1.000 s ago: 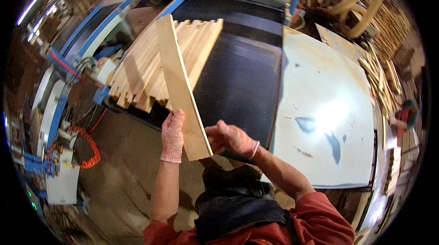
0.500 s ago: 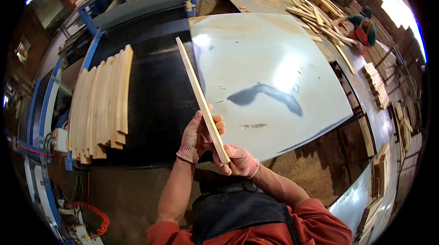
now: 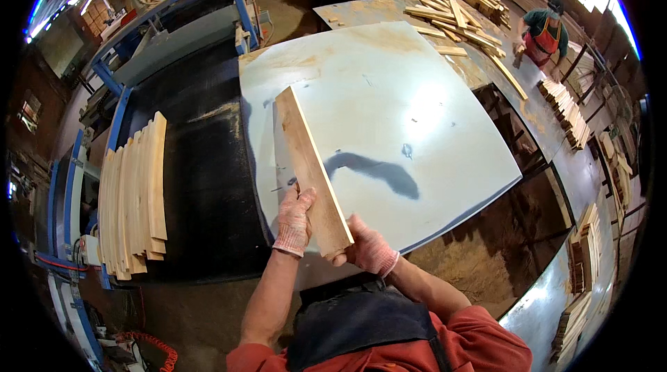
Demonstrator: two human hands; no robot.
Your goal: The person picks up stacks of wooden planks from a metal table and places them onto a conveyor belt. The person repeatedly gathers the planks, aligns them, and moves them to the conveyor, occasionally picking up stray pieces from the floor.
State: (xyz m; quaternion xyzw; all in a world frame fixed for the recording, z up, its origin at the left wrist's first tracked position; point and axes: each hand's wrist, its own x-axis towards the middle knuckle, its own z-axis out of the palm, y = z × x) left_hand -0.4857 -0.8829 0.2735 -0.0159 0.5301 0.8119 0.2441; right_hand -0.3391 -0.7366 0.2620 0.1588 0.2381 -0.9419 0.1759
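Here, going left to right: a row of pale wood slats point(image 3: 132, 198) lies at 9 o'clock on a black conveyor belt point(image 3: 201, 184) inside a blue-framed machine point(image 3: 111, 87). An orange coiled cable point(image 3: 149, 348) sits at 7 o'clock on the floor. The left hand point(image 3: 295, 219), in a pinkish knit glove, is closed on the left edge of a wooden board point(image 3: 311, 170), fingers wrapped up along its side. The board is held tilted, near end low at 6 o'clock, far end pointing to 12 o'clock, above the near-left part of a large pale sheet-topped desk point(image 3: 431, 129). A dark smear point(image 3: 379, 170) marks the desk surface just right of the board. The right hand point(image 3: 365, 247), same glove type, grips the board's near end from below and the right, fingers curled round the corner. Both forearms come in from 6 o'clock, red sleeves and a dark apron point(image 3: 361, 320) below. At 1 o'clock loose wood strips point(image 3: 451, 14) lie scattered on a farther desk. At 2 o'clock another person point(image 3: 545, 28) in a red apron stands by stacked boards point(image 3: 566, 104).
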